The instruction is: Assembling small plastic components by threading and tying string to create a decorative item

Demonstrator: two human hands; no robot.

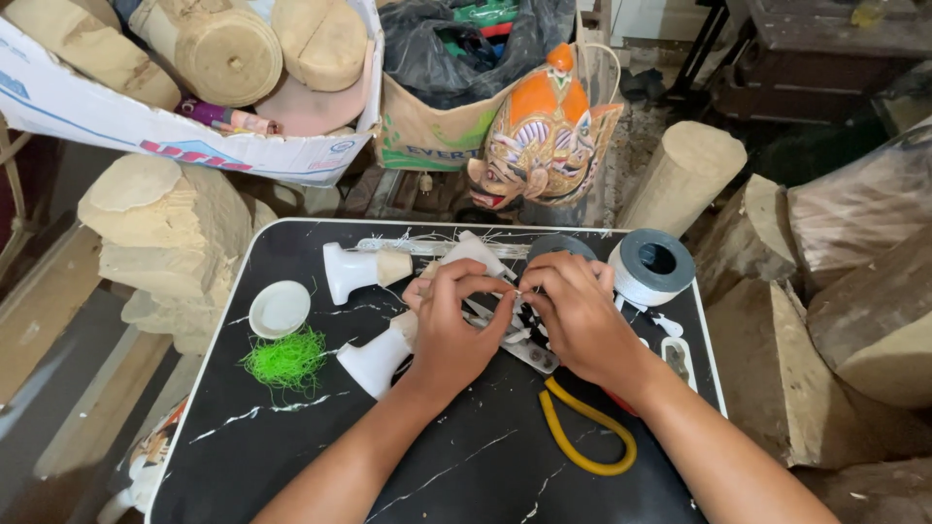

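My left hand [449, 330] and my right hand [580, 320] meet over the middle of a black marbled table [291, 456]. Their fingertips pinch a small pale piece [516, 295] between them; what it is cannot be told. Pliers with yellow handles [587, 432] lie under my right wrist, their metal jaws [529, 351] beneath the hands. Two white plastic bobbin-shaped parts lie by my left hand, one [357, 270] behind it and one [377, 361] at its wrist.
A white lid [279, 309] and a tuft of green fibre [286, 359] lie left. A roll of white cord [650, 267] stands right. Behind the table are a painted orange mask [544, 136], a cardboard box [116, 121] of wood pieces, and wooden blocks [170, 233] on both sides.
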